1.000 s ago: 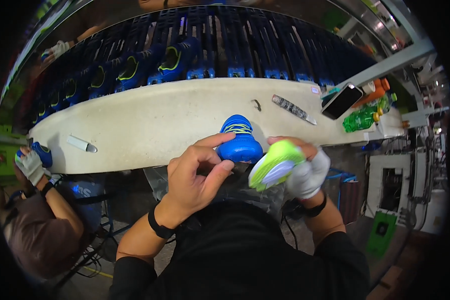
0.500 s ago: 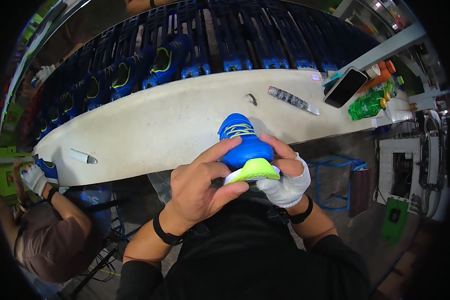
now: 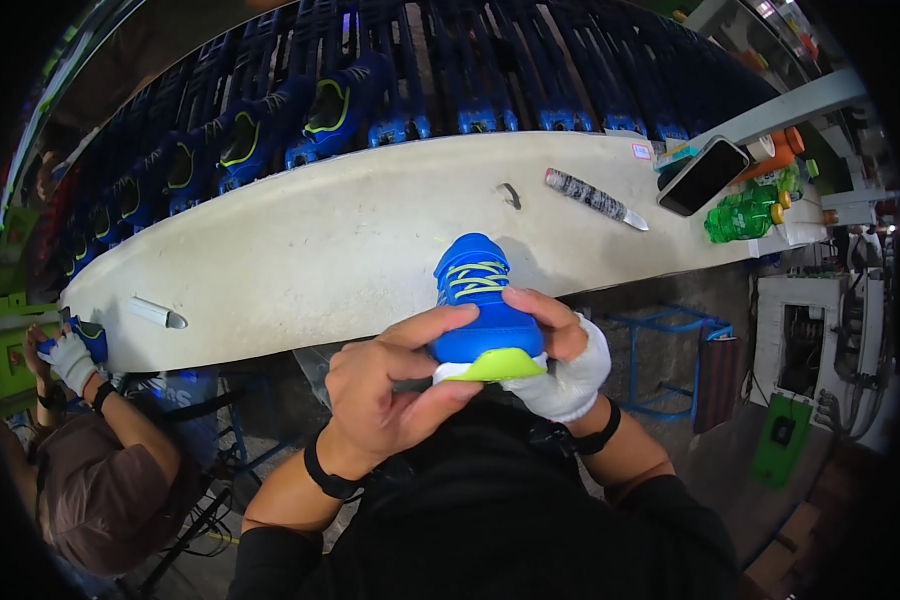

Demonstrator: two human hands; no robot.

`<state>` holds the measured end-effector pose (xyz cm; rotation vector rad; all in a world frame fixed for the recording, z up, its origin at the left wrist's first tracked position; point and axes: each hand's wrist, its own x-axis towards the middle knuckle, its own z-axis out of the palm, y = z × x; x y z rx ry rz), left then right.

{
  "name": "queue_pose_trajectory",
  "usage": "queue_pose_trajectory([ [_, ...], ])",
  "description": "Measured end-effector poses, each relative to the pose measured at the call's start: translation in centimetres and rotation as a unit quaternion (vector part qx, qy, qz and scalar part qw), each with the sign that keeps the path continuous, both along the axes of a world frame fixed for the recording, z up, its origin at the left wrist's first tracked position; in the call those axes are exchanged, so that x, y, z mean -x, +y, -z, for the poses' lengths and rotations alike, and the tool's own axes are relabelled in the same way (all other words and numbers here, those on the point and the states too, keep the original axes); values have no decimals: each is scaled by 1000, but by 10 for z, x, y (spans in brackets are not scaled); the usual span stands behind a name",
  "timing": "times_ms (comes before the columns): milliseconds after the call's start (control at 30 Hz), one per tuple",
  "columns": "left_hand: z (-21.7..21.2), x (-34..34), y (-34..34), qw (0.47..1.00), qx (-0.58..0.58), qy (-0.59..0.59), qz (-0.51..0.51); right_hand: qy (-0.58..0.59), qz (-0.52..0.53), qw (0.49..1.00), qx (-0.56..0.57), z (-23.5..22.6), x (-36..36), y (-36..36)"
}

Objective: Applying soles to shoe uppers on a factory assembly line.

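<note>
A small blue shoe [image 3: 480, 325] with yellow-green laces is between my two hands, its toe end toward me. Along the toe runs a lime-green and white sole [image 3: 500, 365]. My bare left hand [image 3: 390, 375] pinches the shoe's left side, thumb at the sole and index finger on the upper. On the other side my right hand [image 3: 565, 365], in a white glove with bare fingertips showing, presses the upper from above; its thumb is hidden by the sole. Beyond the shoe, a knife with a wrapped handle [image 3: 590, 195] lies on the pale worktable [image 3: 350, 220].
Blue racks [image 3: 480, 115] with several blue shoes [image 3: 325, 105] line the far side. At the right end are a phone [image 3: 703, 177] and green bottles [image 3: 745, 215]. A second blade [image 3: 157, 312] lies left, near a co-worker [image 3: 100, 470] handling another shoe [image 3: 88, 338].
The shoe has tipped so less of its sole's underside shows. Both hands have shifted slightly left with it, and the co-worker's hands have moved a little.
</note>
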<state>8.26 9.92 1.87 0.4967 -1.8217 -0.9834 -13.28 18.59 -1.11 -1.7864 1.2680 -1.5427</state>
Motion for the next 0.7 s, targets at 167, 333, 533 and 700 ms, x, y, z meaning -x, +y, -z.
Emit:
queue_pose_trajectory([
  [167, -16, -28, -11, 998, 2, -57, 7, -83, 7, 996, -29, 1, -21, -18],
  [333, -92, -35, -25, 922, 74, -379, 11, 109, 21, 992, 59, -10, -38, -27],
  [533, -69, -55, -43, 919, 21, -394, 18, 221, 60, 965, -126, -6, -22, -9],
  [700, -53, -62, -28, 931, -35, -361, -36, 168, 89, 970, -149, 4, -30, -11],
])
